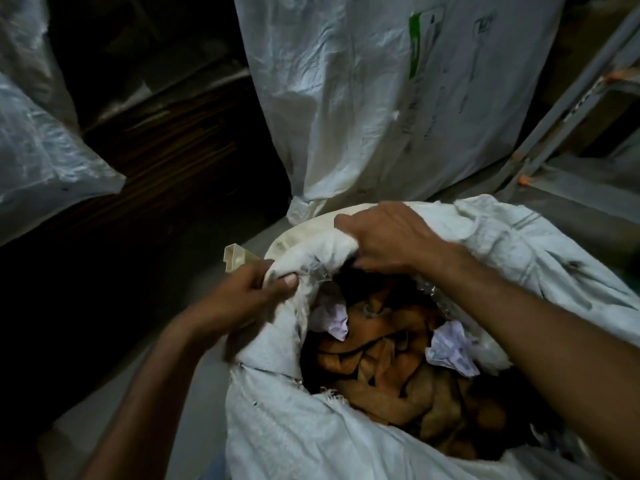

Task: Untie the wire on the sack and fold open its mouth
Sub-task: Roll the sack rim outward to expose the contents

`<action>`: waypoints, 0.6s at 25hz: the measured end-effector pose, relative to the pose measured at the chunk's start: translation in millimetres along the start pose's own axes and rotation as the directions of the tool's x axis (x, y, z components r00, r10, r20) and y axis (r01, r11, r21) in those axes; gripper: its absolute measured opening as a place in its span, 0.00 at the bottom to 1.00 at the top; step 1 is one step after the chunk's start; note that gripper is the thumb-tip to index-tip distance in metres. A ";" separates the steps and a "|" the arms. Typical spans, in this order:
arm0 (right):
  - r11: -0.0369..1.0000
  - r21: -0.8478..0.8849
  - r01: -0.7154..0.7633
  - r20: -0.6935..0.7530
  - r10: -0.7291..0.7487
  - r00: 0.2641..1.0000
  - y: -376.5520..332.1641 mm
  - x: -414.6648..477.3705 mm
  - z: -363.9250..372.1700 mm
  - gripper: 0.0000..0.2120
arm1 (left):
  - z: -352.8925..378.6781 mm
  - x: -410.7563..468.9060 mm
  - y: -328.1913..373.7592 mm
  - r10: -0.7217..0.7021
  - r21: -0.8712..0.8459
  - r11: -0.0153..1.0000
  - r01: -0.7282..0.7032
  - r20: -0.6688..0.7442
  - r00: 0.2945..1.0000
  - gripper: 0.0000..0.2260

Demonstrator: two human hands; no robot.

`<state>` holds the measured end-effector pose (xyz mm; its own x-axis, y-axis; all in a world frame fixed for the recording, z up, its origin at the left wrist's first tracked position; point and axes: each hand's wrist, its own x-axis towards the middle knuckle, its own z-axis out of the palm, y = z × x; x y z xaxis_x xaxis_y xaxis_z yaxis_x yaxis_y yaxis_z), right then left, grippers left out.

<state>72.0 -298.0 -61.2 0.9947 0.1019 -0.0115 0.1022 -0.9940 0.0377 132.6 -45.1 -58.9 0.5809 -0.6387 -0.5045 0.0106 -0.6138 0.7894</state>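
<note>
A white woven sack (298, 431) stands in front of me with its mouth wide open. Its rim is rolled outward along the far and right sides. Inside lie brown cardboard scraps (388, 372) and crumpled pale paper (450, 348). My left hand (249, 296) pinches the rolled rim at the far left of the mouth. My right hand (388, 237) grips the rim at the far side, palm down. No wire shows in view.
A tall white sack (381, 98) with green print stands just behind. A clear plastic bag (38, 150) hangs at the left. A cream plastic piece (237, 258) juts out beside my left hand. A grey metal frame (568, 109) leans at the right. Grey floor lies below.
</note>
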 end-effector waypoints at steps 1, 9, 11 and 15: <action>0.993 0.110 -0.051 0.137 0.036 0.990 7.3 11.6 -11.5 0.16 | 3.7 5.4 10.5 0.045 0.314 0.949 -0.026 -0.055 0.997 0.32; 0.972 -0.027 -0.234 -0.013 0.233 0.972 7.2 -20.0 -2.5 0.38 | 46.6 71.0 36.2 0.372 0.882 0.463 -0.084 -0.108 0.922 0.21; 0.933 -0.119 -0.339 -0.173 0.316 0.933 0.7 -63.5 18.8 0.52 | 22.5 75.8 24.0 0.310 0.684 0.703 -0.194 -0.049 0.950 0.23; 0.908 -0.214 -0.360 -0.314 0.285 0.906 28.1 -75.6 45.3 0.41 | -4.2 89.2 23.5 0.231 0.409 0.864 -0.294 0.199 0.953 0.17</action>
<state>-0.7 -335.4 -104.6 0.9323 -0.1790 0.3144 -0.2637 -0.9312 0.2518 188.1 -114.5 -83.9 0.3939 -0.8422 -0.3682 -0.4943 -0.5318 0.6876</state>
